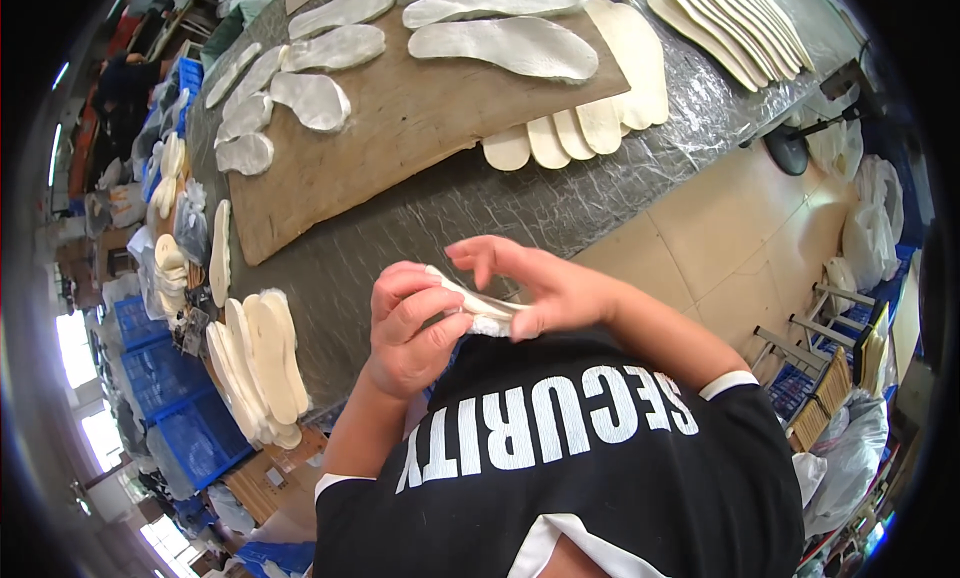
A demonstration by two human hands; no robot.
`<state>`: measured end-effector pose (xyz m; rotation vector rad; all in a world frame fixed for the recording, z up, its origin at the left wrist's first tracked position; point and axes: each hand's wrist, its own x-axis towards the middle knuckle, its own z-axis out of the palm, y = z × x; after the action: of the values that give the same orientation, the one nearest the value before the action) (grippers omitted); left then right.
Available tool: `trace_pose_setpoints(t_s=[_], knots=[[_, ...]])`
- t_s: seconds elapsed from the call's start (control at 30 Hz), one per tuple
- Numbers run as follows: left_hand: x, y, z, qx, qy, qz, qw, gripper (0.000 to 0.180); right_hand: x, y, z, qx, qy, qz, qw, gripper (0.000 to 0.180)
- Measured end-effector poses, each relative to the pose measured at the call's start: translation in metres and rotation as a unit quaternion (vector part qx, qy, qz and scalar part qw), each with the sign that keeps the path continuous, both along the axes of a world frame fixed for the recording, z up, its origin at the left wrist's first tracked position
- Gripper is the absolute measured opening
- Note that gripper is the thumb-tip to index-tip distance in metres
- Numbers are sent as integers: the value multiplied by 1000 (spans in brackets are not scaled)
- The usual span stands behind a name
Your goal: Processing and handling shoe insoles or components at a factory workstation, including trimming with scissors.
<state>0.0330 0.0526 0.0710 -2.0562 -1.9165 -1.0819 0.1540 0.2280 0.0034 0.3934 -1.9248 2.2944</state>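
A thin, pale insole [478, 308] sits near the middle of the frame, just above the person's black shirt, pinched between both hands and bent along its length. The left hand [410, 333] closes its fingers around the near end, thumb pressed on top; the right hand [545, 283] clamps the other end between thumb and flat fingers, with the forefinger lifted free. Both grips are tight on the piece, and it hangs clear of the grey table [480, 203].

Just left of the hands, at the table's lower-left edge, lies a fanned stack of cream insoles [262, 363]. Further up, a brown board [400, 118] carries greyish, glossy insoles [500, 40], with more cream ones tucked under its right edge.

The likeliest trouble is a crease or tear: the piece looks thin, and bending it hard between two firm pinches could mark it. A slack thumb could also let it drop to the tiled floor [730, 248].
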Motion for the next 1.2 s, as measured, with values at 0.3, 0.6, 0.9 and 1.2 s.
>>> trace_pose_setpoints(t_s=[0.3, 0.6, 0.9, 1.2], knots=[[21, 42, -2, 94, -494, 127, 855, 9, -5, -1, 8, -335, -62, -109, 934, 98], [39, 62, 1, -114, -540, 137, 823, 15, 11, 3, -4, -235, -46, -195, 951, 92], [54, 63, -23, -89, -743, 12, 663, 15, 21, 9, 0, -120, -24, -172, 978, 55], [60, 63, -26, -46, -808, 22, 587, 18, 20, 11, -4, -190, -47, -122, 973, 71]])
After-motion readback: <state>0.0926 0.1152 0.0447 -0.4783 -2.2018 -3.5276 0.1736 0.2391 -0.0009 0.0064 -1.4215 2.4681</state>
